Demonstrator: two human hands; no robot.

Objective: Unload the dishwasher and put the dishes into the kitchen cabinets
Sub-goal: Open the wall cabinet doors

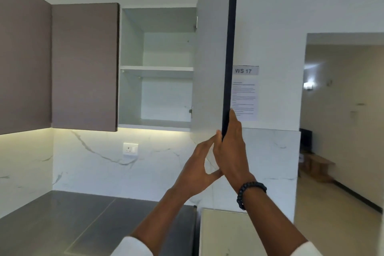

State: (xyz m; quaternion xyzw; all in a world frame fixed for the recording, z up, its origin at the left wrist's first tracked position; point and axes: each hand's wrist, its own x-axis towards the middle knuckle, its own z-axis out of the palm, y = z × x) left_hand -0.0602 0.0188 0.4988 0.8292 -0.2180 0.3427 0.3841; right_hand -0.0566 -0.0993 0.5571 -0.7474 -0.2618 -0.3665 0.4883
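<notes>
1. The right hand [231, 147] lies against the dark front edge of the open cabinet door [212, 68], near its bottom corner. Its fingers [233, 118] run straight up the outer face, and the thumb tip shows on the pale inner face, so the door's edge sits pinched between thumb and fingers.
2. The left hand [199, 168] is raised just beside the right one, fingers extended and relaxed, tips close to the door's lower corner. Whether they touch the door cannot be told; this hand holds nothing.
3. A dark beaded bracelet [251, 193] circles the right wrist, and white sleeve cuffs show at both forearms at the bottom of the view.
4. The door stands swung out toward the camera, nearly edge-on. Behind it the wall cabinet [133, 64] is open, with one white shelf [155, 69] dividing it into two compartments.
5. To the left hang closed brown cabinet doors [83, 64], lit from beneath.
6. Below is a white marbled backsplash with a wall socket [130, 148], and a dark grey countertop [62, 214].
7. On the wall right of the door hang a sign reading "WS 17" [245, 70] and a printed sheet [246, 97]. Further right a doorway opens onto another room.
</notes>
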